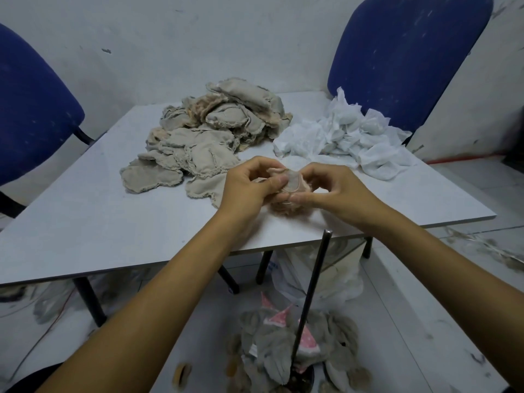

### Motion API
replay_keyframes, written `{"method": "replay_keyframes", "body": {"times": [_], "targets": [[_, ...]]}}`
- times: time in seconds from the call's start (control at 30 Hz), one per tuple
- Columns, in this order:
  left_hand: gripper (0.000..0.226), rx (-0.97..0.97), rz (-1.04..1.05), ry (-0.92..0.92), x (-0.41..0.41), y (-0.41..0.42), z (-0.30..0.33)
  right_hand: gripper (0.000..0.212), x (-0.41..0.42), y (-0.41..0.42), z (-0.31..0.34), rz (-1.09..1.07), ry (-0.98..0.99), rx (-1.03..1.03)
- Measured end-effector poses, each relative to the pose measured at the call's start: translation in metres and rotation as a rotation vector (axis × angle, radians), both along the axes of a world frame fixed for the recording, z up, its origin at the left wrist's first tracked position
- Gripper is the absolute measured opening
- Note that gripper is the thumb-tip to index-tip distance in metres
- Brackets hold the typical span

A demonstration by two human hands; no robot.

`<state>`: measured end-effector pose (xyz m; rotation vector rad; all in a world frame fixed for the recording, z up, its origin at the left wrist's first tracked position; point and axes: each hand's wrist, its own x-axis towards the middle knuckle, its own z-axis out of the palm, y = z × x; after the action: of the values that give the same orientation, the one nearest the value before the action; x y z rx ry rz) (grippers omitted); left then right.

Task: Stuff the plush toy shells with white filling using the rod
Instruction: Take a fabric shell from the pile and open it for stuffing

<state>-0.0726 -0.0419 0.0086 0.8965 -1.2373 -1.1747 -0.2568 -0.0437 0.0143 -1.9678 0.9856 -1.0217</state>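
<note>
Pinching one plush shell (292, 184) between them, left hand (246, 185) and right hand (337, 188) curl fingers.

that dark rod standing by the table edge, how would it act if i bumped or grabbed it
The rod looks straight and thin, so probably stiff, not bendy. It stands nearly upright with its foot among plush pieces, so a bump might tip it. Its smooth dark surface may feel slick.

1. A flat white square table (85, 222) on thin dark metal legs (90, 299)
2. A blue padded chair (31, 109) behind the table on the left
3. A second blue padded chair (405, 58) behind the table on the right
4. A scuffed white wall (212, 38) at the back
5. A dusty pale floor (425, 321) below
</note>
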Motion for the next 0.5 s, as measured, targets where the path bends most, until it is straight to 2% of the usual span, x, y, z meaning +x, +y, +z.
{"method": "replay_keyframes", "body": {"times": [0.1, 0.2, 0.33, 0.4, 0.5], "targets": [[0.017, 0.02, -0.102, -0.034, 0.002, -0.001, 0.005, 0.012, 0.003, 0.001, -0.003, 0.007, -0.049, -0.004], [0.009, 0.042, -0.29, -0.048, 0.006, 0.002, 0.009, 0.012, 0.004, 0.002, -0.001, -0.02, -0.2, 0.075], [0.016, 0.017, -0.386, -0.003, 0.01, 0.004, 0.012, 0.009, 0.007, 0.0, -0.002, -0.048, -0.345, 0.161], [0.016, -0.068, -0.279, -0.099, 0.009, 0.005, 0.009, 0.023, 0.01, 0.0, -0.004, -0.109, -0.36, 0.174], [0.013, -0.253, 0.011, -0.332, -0.003, 0.011, 0.001, 0.024, 0.019, 0.004, -0.003, -0.263, -0.35, 0.146]]}}
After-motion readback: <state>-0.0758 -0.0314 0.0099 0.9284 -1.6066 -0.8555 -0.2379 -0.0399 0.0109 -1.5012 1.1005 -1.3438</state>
